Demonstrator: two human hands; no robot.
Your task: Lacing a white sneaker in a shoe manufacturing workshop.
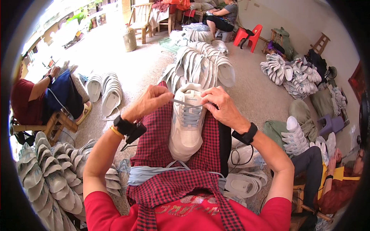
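Observation:
A white sneaker (pixel 186 131) rests on my lap over a red-and-black checked apron (pixel 152 144), its toe toward me. Light blue-grey laces (pixel 191 116) run crosswise up its front. Left of the shoe's collar, my left hand (pixel 151 101) pinches one lace end. On the other side my right hand (pixel 220 104) grips the other end close to the tongue. Between the two hands the lace (pixel 183 102) stretches nearly straight across the top of the shoe. A bundle of loose blue-grey laces (pixel 148 175) lies across my waist.
Rows of stacked white shoe uppers (pixel 198 63) stand on the floor ahead. More piles lie at the left (pixel 56 169) and far right (pixel 296 75). Co-workers sit at the left (pixel 36 88), the back (pixel 227 17) and the lower right (pixel 335 188). A red chair (pixel 252 36) stands at the back.

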